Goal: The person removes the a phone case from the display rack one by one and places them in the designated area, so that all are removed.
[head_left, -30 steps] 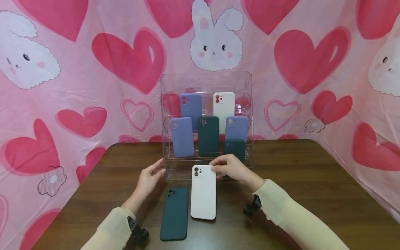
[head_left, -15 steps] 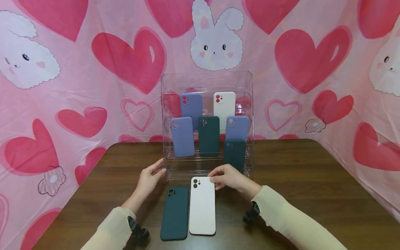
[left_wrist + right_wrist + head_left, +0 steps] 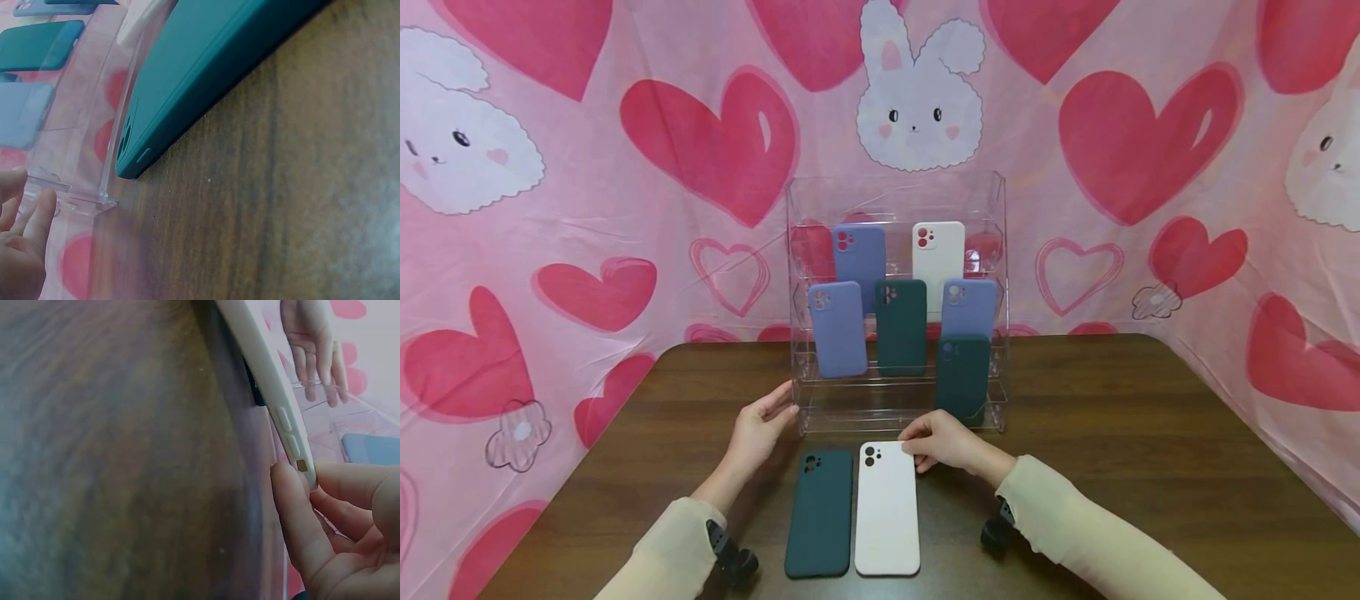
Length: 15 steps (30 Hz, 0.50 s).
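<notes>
My right hand [image 3: 946, 440] pinches the top right corner of a white phone case [image 3: 887, 512], thumb on one face and fingers on the other. Side buttons show on the white case [image 3: 284, 422] in the right wrist view. Close at its left, a dark green phone case [image 3: 818, 517] lies on the table, camera cutouts toward the stand. My left hand [image 3: 758, 433] touches the lower left side of a clear tiered display stand [image 3: 865, 412], fingers fairly straight. These fingers [image 3: 42, 215] are right at the stand's corner in the left wrist view.
In the stand's tiers stand blue cases [image 3: 837, 329], a white case [image 3: 938, 254] and dark green cases [image 3: 901, 327], one of them [image 3: 962, 379] low at the right. The wooden table [image 3: 1097, 450] ends at a pink heart-patterned cloth [image 3: 1015, 167].
My right hand has drawn the white case toward me and lowered it beside the dark green case. The low green case in the stand now shows more fully. My left hand has stayed put.
</notes>
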### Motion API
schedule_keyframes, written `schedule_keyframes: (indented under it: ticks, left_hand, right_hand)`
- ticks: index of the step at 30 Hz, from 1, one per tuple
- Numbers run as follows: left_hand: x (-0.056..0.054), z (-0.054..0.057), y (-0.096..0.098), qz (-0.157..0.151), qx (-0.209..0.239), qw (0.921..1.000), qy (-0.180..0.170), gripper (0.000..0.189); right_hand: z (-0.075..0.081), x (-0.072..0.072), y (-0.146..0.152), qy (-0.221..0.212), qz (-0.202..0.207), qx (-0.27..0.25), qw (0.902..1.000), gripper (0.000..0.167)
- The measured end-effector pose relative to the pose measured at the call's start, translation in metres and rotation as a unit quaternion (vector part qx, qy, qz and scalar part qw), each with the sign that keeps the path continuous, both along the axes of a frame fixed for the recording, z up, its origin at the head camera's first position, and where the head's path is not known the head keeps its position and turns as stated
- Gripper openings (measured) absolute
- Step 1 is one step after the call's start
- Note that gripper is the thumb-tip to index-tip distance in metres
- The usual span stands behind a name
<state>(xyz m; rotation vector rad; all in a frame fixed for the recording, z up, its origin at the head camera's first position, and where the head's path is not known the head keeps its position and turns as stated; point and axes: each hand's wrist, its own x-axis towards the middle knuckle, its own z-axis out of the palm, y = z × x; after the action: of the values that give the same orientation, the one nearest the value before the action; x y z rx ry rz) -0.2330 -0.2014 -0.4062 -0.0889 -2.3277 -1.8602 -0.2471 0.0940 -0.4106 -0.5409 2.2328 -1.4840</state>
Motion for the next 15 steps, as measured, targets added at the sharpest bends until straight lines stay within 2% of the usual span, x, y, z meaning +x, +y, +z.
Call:
schedule_keyframes:
  ticks: [15]
  left_hand:
    - [0.0003,-0.0008,0.0009,-0.002,0.011,0.9999,0.011,0.044]
  right_hand:
    - [-0.0050,-0.0022,-0.0032,0.001,-0.002,0.021,0.9998,0.015]
